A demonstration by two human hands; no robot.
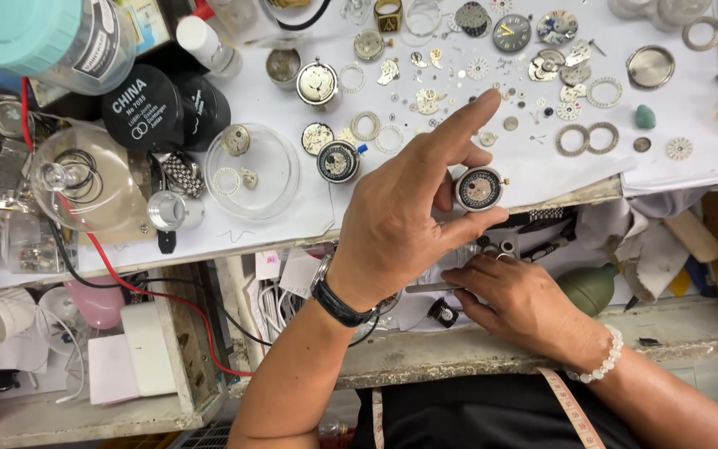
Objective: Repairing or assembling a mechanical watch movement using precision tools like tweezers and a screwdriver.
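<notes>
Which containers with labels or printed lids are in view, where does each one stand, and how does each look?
Black round lid: upper left of the bench, white print on top.
Clear jar with pale blue lid: top left corner, black label band on its side.
Small white bottle: right of the jar, lying tilted, cylindrical.
No screens or signs.

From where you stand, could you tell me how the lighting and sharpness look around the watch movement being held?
In the head view, light is even and bright, with only soft shadows under the left hand; the round watch movement in its fingers is fairly sharp; the white work sheet is near overexposed; the right hand sits in dimmer shade below the bench edge; the frame corners bend slightly.
</notes>
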